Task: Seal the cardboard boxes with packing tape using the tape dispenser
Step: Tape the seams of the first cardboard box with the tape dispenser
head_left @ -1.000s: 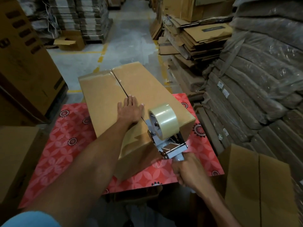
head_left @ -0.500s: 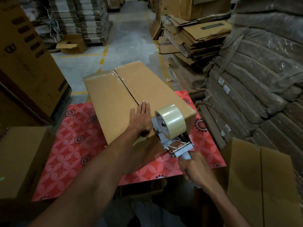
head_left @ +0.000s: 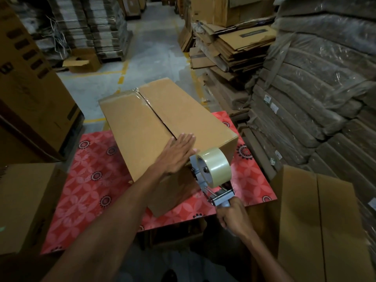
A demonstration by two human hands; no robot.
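A long cardboard box (head_left: 142, 127) lies on a red patterned table (head_left: 89, 180), its top flaps meeting in a dark centre seam with clear tape at the far end. My left hand (head_left: 177, 153) lies flat, fingers straight, pressing on the near end of the box top over the seam. My right hand (head_left: 234, 216) grips the handle of a metal tape dispenser (head_left: 211, 180) carrying a clear tape roll (head_left: 214, 166). The dispenser's head sits against the near edge of the box, just right of my left hand.
A folded brown box (head_left: 317, 226) stands at the near right and another carton (head_left: 22, 200) at the near left. A tall printed carton (head_left: 30, 94) rises on the left. Wrapped bundles (head_left: 317, 94) and flattened cardboard stacks (head_left: 234, 43) line the right; a concrete aisle (head_left: 150, 53) runs ahead.
The dispenser has slid down toward the near edge of the box. My left hand has shifted nearer along the seam, staying flat on the top.
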